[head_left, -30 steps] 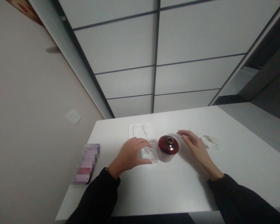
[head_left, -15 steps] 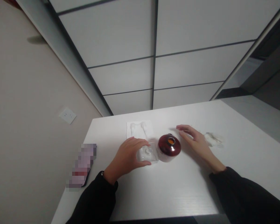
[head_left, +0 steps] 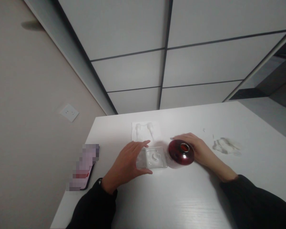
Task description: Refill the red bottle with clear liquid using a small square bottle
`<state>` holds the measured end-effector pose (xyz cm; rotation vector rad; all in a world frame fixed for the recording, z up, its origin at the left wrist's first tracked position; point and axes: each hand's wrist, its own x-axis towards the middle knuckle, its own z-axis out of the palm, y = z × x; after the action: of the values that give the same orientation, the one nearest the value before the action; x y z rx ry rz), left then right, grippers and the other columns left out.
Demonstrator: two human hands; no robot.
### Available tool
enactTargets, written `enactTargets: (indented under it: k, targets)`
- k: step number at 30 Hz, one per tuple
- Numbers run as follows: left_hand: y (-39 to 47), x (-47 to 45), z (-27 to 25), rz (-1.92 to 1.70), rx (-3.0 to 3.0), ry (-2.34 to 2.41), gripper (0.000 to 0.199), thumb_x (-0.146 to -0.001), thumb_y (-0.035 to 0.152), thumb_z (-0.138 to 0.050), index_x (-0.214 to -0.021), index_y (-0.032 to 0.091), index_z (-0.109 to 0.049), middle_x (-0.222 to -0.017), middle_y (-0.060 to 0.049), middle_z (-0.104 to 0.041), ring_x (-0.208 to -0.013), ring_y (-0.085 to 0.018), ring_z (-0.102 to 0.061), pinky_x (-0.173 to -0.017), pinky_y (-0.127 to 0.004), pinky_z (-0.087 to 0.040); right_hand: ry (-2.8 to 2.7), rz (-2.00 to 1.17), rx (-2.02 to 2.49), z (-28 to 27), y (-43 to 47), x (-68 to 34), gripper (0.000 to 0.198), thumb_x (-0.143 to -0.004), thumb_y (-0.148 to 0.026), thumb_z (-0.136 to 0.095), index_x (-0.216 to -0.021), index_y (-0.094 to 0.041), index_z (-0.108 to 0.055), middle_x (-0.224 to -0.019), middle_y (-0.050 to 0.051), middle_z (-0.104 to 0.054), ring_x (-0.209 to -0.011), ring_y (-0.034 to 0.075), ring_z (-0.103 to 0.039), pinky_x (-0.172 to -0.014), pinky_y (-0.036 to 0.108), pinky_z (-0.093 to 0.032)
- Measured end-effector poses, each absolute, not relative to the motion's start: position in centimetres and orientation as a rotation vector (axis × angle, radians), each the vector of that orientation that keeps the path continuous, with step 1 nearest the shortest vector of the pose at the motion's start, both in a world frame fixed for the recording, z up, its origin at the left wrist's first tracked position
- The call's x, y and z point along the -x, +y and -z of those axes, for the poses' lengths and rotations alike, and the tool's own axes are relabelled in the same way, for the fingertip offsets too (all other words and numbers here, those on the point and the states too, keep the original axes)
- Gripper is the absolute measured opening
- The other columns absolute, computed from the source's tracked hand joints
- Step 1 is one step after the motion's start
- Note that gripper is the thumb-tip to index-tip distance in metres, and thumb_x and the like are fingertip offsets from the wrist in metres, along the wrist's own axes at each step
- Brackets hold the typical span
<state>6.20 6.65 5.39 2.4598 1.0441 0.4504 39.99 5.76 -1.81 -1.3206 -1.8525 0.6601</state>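
My left hand (head_left: 128, 163) is open, thumb and fingers spread either side of the left end of a clear plastic case (head_left: 162, 160). Small gaps seem to show between the fingertips and the case edges. Touching or almost touching the case's right end stands a round jar with a glossy dark red top (head_left: 177, 151) and a metal ring around its centre; the paler body shows below. Around the jar's far right side curves my right hand (head_left: 195, 144), its fingers behind the red top and the thumb hidden by the jar.
A white sheet with two white bud-shaped pieces (head_left: 144, 128) lies behind the case. To the right, a crumpled translucent wrapper (head_left: 226, 146) rests on the white table (head_left: 162, 200). A phone (head_left: 84, 167) with a blurred screen sits by the left edge. Cabinet panels (head_left: 133, 76) rise behind.
My right hand has moved in from the right and closed around the far side of the jar. My left hand has drawn back leftward along the case. The view has shifted slightly.
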Motion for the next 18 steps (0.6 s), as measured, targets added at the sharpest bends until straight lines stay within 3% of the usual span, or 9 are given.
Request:
enactTargets:
  k: [5, 10, 18]
  targets:
    - [6.3, -6.2, -4.7, -0.461, -2.369, 1.069, 0.089, -0.077, 0.028, -0.093, -0.153, 0.030, -0.047, -0.137, -0.008, -0.071, -0.125, -0.031, -0.069, -0.111, -0.050, -0.054, -1.539, -0.609, 1.409, 0.1, 4.8, -39.8, 0.024, -0.092, -0.047, -0.075, -0.110, -0.032, -0.081, -0.112, 0.007, -0.082, -0.095, 0.029, -0.076, -0.084, 0.052, -0.064]
    - [6.3, -6.1, -4.3, -0.497, -2.355, 1.078, 0.089, -0.075, 0.025, -0.093, -0.151, 0.030, -0.046, -0.136, -0.006, -0.071, -0.122, -0.031, -0.070, -0.108, -0.049, -0.057, -1.277, -0.532, 1.167, -3.8, 2.8, -37.7, 0.031, -0.089, -0.045, -0.085, -0.116, -0.033, -0.077, -0.112, 0.007, -0.080, -0.103, 0.027, -0.077, -0.083, 0.043, -0.067]
    - [6.4, -5.8, -3.6, -0.537, -2.367, 1.065, 0.101, -0.070, 0.020, -0.096, -0.153, 0.033, -0.041, -0.136, -0.006, -0.071, -0.123, -0.031, -0.070, -0.109, -0.049, -0.058, -1.481, -0.545, 0.889, -5.6, 2.6, -35.2, 0.009, -0.090, -0.032, -0.086, -0.098, -0.032, -0.081, -0.094, 0.006, -0.081, -0.088, 0.026, -0.076, -0.075, 0.044, -0.067]
